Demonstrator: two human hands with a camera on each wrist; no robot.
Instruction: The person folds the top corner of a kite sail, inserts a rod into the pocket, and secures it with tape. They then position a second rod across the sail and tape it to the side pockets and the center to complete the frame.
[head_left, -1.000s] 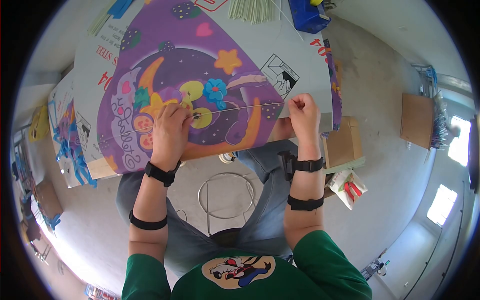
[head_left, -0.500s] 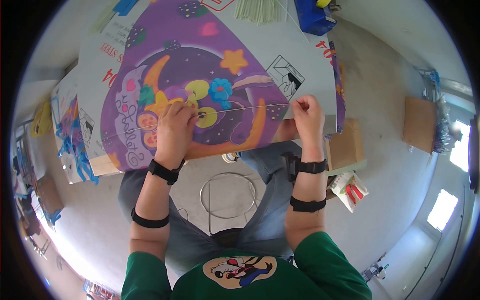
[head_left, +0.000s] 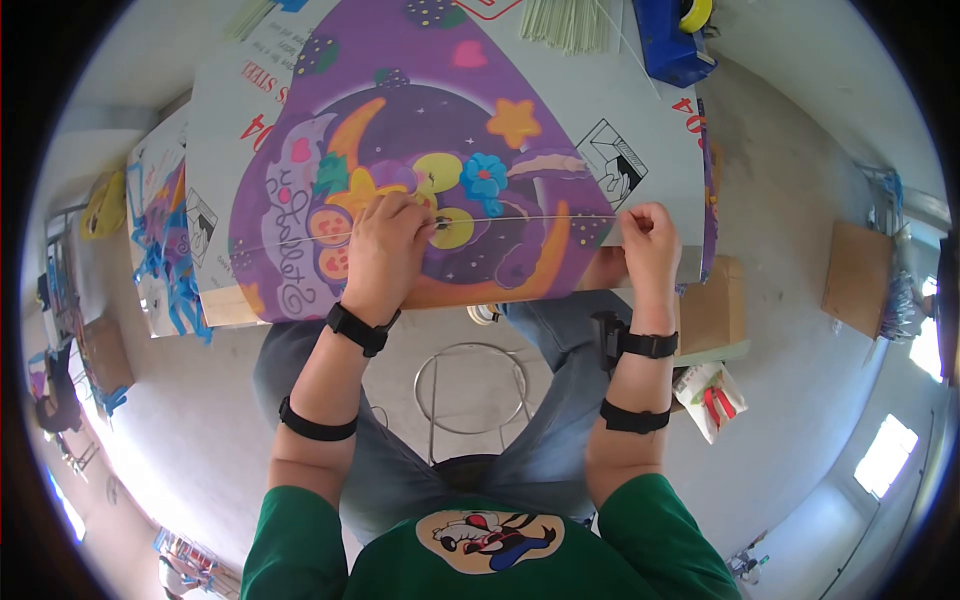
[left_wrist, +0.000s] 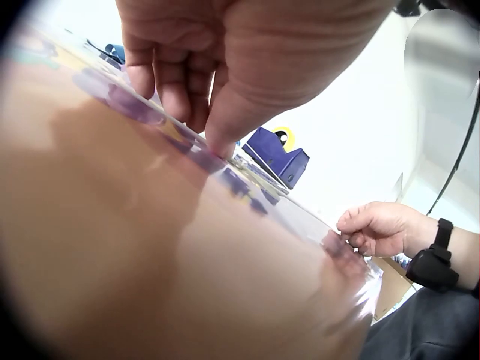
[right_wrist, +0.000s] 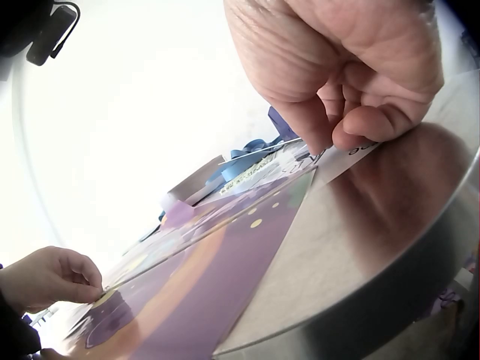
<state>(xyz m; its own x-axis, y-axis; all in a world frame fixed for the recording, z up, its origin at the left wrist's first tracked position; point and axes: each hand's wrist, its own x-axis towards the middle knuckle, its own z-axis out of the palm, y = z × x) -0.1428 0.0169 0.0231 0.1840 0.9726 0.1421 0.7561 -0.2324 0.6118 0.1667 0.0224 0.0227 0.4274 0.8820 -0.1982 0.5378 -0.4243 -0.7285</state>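
A purple printed sheet [head_left: 420, 60] with cartoon moons, stars and yellow shapes lies over the front of the table. Across it runs a thin pale rod [head_left: 530, 218], nearly level in the head view. My left hand [head_left: 385, 258] pinches the rod left of the sheet's middle, fingertips down at the print. At the sheet's right edge, my right hand [head_left: 652, 255] pinches the rod's end between thumb and curled fingers. In the right wrist view that hand's fingertips [right_wrist: 352, 127] sit just beyond the sheet's corner, low over a shiny reflective surface [right_wrist: 300, 277].
Under the sheet is a grey-white board [head_left: 650, 120] with red lettering. A blue tape dispenser [head_left: 668, 50] and a bundle of pale thin sticks [head_left: 565, 25] sit at the back. A round metal stool ring [head_left: 470, 347] and a cardboard box [head_left: 715, 310] stand below table level.
The head view has swung, so table, sheet and hands all appear farther right and slightly lower. Both hands keep much the same places on the rod.
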